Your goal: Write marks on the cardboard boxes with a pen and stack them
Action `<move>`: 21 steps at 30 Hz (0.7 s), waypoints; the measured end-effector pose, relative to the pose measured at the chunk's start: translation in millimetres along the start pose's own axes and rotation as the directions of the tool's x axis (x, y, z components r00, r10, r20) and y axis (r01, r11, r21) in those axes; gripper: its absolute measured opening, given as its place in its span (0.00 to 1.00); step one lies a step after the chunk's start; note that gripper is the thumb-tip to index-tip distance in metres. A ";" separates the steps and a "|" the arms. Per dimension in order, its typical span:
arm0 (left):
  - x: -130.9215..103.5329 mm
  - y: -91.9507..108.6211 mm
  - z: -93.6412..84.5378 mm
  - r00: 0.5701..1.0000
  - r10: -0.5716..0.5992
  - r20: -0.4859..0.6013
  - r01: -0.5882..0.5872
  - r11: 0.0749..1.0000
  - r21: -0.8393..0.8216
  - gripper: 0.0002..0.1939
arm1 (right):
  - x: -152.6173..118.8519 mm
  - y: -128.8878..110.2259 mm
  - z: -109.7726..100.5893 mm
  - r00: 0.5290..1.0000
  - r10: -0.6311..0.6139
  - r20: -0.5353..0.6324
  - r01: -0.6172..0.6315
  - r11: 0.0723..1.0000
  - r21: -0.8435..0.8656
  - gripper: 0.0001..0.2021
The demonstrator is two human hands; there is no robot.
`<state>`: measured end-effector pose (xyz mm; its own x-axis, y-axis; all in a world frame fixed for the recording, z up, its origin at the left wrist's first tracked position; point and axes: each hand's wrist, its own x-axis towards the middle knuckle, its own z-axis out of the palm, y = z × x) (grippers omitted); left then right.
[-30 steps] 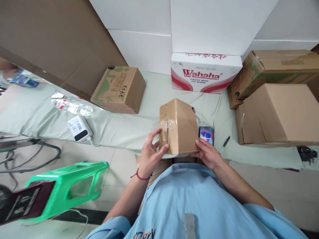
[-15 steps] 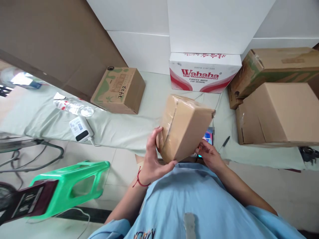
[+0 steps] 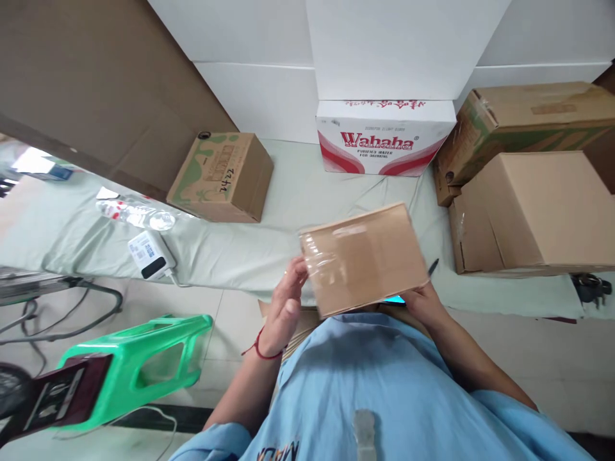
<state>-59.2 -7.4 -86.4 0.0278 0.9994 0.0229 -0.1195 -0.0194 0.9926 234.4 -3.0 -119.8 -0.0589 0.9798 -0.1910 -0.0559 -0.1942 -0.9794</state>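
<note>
A small brown cardboard box (image 3: 368,259) with clear tape at its left end is held in front of my body, over the near edge of the cloth-covered table. My right hand (image 3: 425,304) grips its lower right corner, fingers partly hidden beneath. At the box's left side is my left hand (image 3: 283,307), thumb apart and fingertips close to the taped end; whether they touch it is unclear. Under the box, a lit phone screen (image 3: 394,299) partly shows. A dark pen (image 3: 433,266) lies just right of the box.
Behind stands a white and red Wahaha carton (image 3: 387,137). A printed brown box (image 3: 221,176) is at left, larger cartons (image 3: 538,211) at right. Left on the green cloth (image 3: 230,253) are a plastic bottle (image 3: 137,213) and white device (image 3: 151,255). A green stool (image 3: 139,365) stands lower left.
The box has turned, so a broad taped face now shows. My left hand has loosened from its lower left side, and my right hand has moved slightly right with its corner.
</note>
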 end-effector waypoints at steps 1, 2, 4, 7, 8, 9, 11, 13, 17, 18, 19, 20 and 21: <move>-0.6 -2.9 -1.6 0.996 -0.085 -0.028 0.082 0.992 -0.091 0.47 | 0.3 -5.0 -2.1 0.995 -0.088 0.035 0.091 0.993 -0.080 0.25; -1.3 -6.9 -3.4 0.985 -0.165 -0.048 0.155 0.973 -0.171 0.47 | 0.7 -10.6 -3.2 0.981 -0.174 0.080 0.185 0.970 -0.157 0.27; -2.1 -17.2 -7.5 0.949 -0.301 -0.098 0.266 0.926 -0.268 0.43 | 1.0 -22.1 -1.8 0.936 -0.293 0.197 0.339 0.901 -0.270 0.28; 1.6 -32.7 -15.8 0.904 -0.399 -0.157 0.332 0.883 -0.333 0.35 | 1.5 -34.7 6.9 0.865 -0.377 0.331 0.480 0.816 -0.323 0.28; 4.3 -37.2 -19.9 0.901 -0.405 -0.157 0.330 0.872 -0.361 0.33 | 2.3 -36.5 10.2 0.848 -0.390 0.359 0.505 0.801 -0.323 0.27; 7.5 -41.4 -24.9 0.901 -0.405 -0.158 0.318 0.861 -0.396 0.31 | 3.8 -36.9 13.1 0.842 -0.393 0.369 0.513 0.796 -0.322 0.26; 13.6 -49.5 -37.7 0.900 -0.401 -0.173 0.278 0.831 -0.482 0.27 | 9.8 -33.1 17.0 0.878 -0.378 0.293 0.465 0.820 -0.335 0.25; 17.3 -58.4 -52.6 0.895 -0.406 -0.186 0.241 0.791 -0.563 0.22 | 19.9 -24.8 18.5 0.944 -0.317 0.093 0.329 0.878 -0.348 0.27; 14.2 -78.7 -77.3 0.875 -0.449 -0.182 0.219 0.701 -0.678 0.15 | 40.2 -8.4 19.9 1.000 -0.009 -0.023 0.007 0.996 -0.087 0.38; 12.3 -83.5 -80.8 0.872 -0.454 -0.184 0.216 0.693 -0.688 0.15 | 42.2 -6.7 20.5 0.999 0.029 0.046 -0.029 1.000 -0.004 0.37; 10.5 -87.8 -83.0 0.870 -0.456 -0.189 0.211 0.689 -0.693 0.15 | 42.4 -6.4 21.2 0.994 0.036 0.107 -0.042 0.998 0.057 0.35; 9.0 -91.7 -84.1 0.869 -0.454 -0.197 0.203 0.690 -0.695 0.15 | 40.8 -7.5 21.9 0.989 0.022 0.146 -0.035 0.995 0.089 0.33; 7.9 -95.1 -84.2 0.869 -0.450 -0.208 0.191 0.691 -0.697 0.16 | 37.7 -9.9 22.6 0.986 0.000 0.169 -0.015 0.996 0.092 0.30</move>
<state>-131.2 4.9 -190.6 -0.1285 0.8832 -0.4511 -0.7689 0.1986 0.6078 210.2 34.8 -115.8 -0.2267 0.9578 -0.1767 -0.1460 -0.2128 -0.9661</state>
